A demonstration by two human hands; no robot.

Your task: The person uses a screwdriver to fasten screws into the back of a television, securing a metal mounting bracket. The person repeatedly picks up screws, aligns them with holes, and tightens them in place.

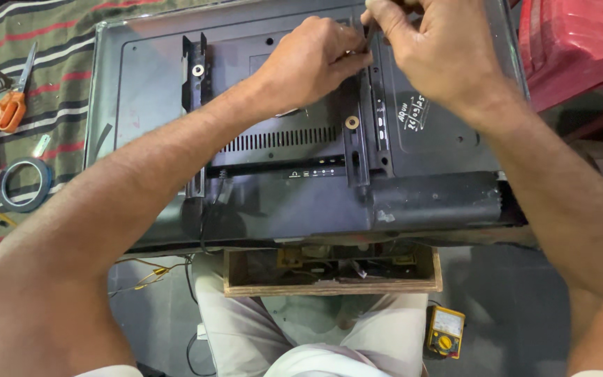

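Note:
A flat television [141, 77] lies face down on a striped cloth, its dark grey back panel toward me. Two black metal mounting brackets [195, 91] are fixed upright on the back. My left hand [312, 59] rests on the panel near the top of the right-hand bracket [380, 132], fingers pinched around something small that I cannot make out. My right hand [427, 49] is closed on a thin dark tool, its tip at the same spot near the panel's top edge. The tool's end is hidden between my fingers.
Orange-handled scissors [10, 105] and a roll of dark tape [24, 185] lie on the striped cloth at the left. A red plastic seat [581, 42] stands at the right. Below the television are a wooden tray [329, 279] and a yellow multimeter [445, 331] on the floor.

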